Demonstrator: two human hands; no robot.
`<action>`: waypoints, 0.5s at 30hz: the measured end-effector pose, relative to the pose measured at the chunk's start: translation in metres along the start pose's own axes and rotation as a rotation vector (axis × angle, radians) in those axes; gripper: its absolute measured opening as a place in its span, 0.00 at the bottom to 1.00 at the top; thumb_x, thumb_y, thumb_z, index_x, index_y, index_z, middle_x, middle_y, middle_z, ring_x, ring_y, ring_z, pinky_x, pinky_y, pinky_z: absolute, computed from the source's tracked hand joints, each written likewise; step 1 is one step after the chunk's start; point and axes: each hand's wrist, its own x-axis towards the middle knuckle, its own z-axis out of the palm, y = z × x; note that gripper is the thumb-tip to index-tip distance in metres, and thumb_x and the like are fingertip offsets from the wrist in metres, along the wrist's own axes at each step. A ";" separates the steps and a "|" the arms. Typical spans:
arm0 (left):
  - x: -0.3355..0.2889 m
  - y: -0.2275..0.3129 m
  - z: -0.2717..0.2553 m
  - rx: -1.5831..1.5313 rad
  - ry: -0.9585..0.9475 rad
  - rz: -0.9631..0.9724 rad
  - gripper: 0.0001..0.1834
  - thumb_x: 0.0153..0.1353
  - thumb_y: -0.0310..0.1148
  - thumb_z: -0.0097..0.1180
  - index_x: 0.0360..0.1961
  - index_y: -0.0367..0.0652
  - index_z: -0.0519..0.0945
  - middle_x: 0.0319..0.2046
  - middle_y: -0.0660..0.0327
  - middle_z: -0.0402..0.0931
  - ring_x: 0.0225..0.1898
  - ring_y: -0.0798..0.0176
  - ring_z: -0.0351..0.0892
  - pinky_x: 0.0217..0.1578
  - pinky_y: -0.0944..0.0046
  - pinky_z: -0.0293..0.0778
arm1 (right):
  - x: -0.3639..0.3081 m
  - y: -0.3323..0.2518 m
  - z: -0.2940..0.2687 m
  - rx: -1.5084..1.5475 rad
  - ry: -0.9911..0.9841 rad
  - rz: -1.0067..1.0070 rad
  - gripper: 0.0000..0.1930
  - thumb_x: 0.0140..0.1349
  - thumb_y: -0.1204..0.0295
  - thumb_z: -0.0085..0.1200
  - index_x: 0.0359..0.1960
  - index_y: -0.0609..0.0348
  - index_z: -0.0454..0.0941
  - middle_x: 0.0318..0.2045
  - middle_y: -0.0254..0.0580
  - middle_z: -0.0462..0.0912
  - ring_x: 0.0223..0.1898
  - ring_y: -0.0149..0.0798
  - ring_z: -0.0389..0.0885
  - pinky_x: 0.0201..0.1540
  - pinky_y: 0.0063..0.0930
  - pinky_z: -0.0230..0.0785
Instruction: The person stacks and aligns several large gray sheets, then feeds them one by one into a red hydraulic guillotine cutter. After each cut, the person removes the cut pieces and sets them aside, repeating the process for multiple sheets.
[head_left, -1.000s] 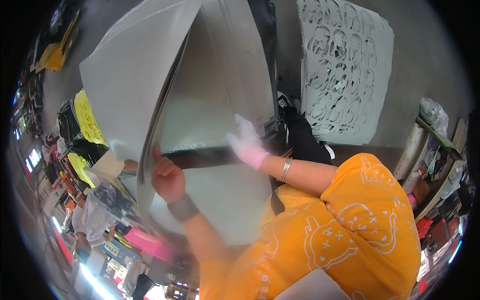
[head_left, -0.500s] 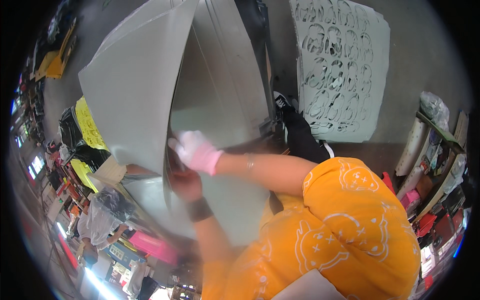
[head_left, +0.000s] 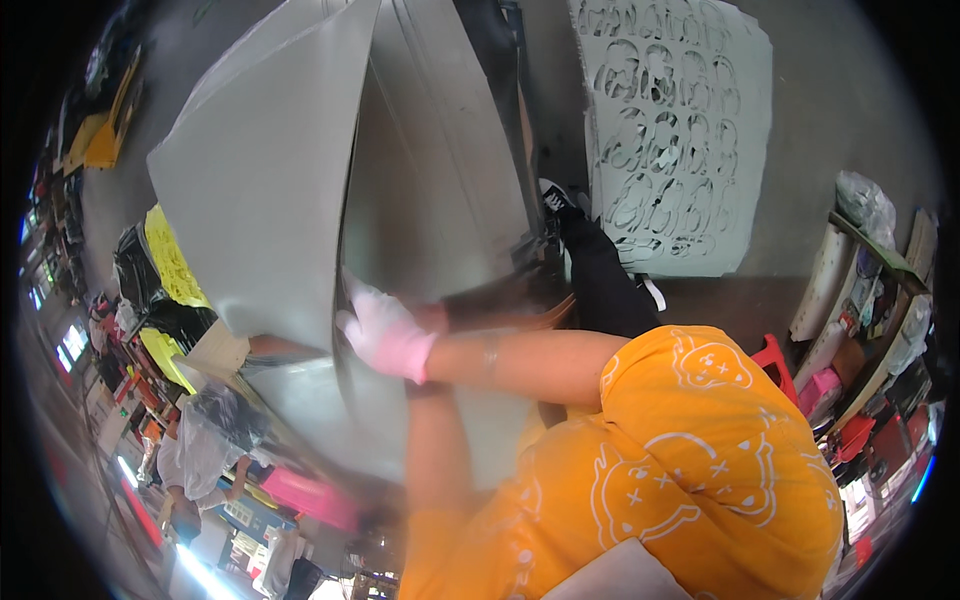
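Note:
My right hand (head_left: 382, 332), in a white glove with a pink cuff, is at the near edge of a large grey sheet (head_left: 250, 190). Its thumb and fingers close around that raised, bowed edge, though the fingertips are partly hidden. Beneath the right wrist runs my left forearm (head_left: 438, 440). My left hand (head_left: 430, 318) is bare, smeared by motion and mostly covered by the right one; its fingers cannot be made out. More smooth grey sheet surface (head_left: 440, 180) lies to the right of the raised edge.
A pale sheet with rows of cut-out shapes (head_left: 670, 150) lies on the floor beyond my black-clad leg (head_left: 605, 275). Yellow sheeting (head_left: 175, 260) and black plastic stand at left. A rack with rolls (head_left: 825, 285) is at right. Another person (head_left: 185, 480) is at lower left.
My left hand has left the sheet's edge and moved right, behind my right wrist. My right hand has shifted slightly down and stays at the edge. The view has shifted a little.

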 end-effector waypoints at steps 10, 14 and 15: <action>-0.031 0.078 0.017 -0.304 -0.498 -0.063 0.20 0.66 0.29 0.44 0.57 0.32 0.72 0.21 0.68 0.61 0.23 0.72 0.61 0.23 0.74 0.61 | -0.061 0.067 -0.074 -0.226 0.013 -0.081 0.28 0.59 0.66 0.53 0.61 0.62 0.64 0.56 0.56 0.70 0.58 0.54 0.69 0.61 0.41 0.62; -0.039 0.069 0.028 -0.323 -0.440 -0.143 0.20 0.64 0.29 0.45 0.56 0.31 0.73 0.21 0.68 0.61 0.23 0.71 0.61 0.24 0.74 0.62 | -0.044 0.110 -0.082 -0.298 0.274 0.189 0.37 0.59 0.64 0.55 0.68 0.61 0.55 0.65 0.53 0.59 0.64 0.52 0.61 0.66 0.39 0.56; -0.037 0.065 0.028 -0.329 -0.407 -0.160 0.20 0.65 0.28 0.45 0.56 0.31 0.73 0.21 0.68 0.62 0.23 0.71 0.61 0.24 0.74 0.62 | -0.040 0.116 -0.083 -0.288 0.270 0.216 0.38 0.59 0.64 0.55 0.69 0.60 0.53 0.65 0.52 0.59 0.65 0.52 0.60 0.66 0.38 0.56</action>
